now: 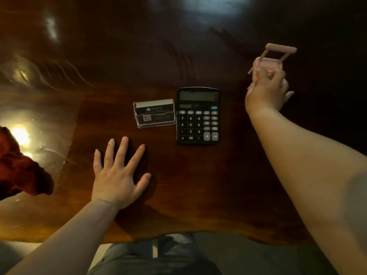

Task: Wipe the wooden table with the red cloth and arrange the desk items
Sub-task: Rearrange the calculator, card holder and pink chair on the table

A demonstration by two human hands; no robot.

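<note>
A black calculator (pixel 198 116) lies flat in the middle of the glossy wooden table (pixel 119 66). Touching its left side stands a clear card holder (pixel 154 113) with dark cards in it. My left hand (pixel 117 175) rests flat on the wood in front of the holder, fingers spread, holding nothing. My right hand (pixel 267 92) is stretched to the far right and grips a small pink chair-shaped stand (pixel 272 60) by its lower part. The red cloth (pixel 17 165) lies crumpled at the left edge, apart from both hands.
The table's wavy front edge (pixel 178 233) runs just above my lap in jeans (pixel 155 257). Bright lamp reflections shine on the wood at the left and at the top. The far right of the table is very dark.
</note>
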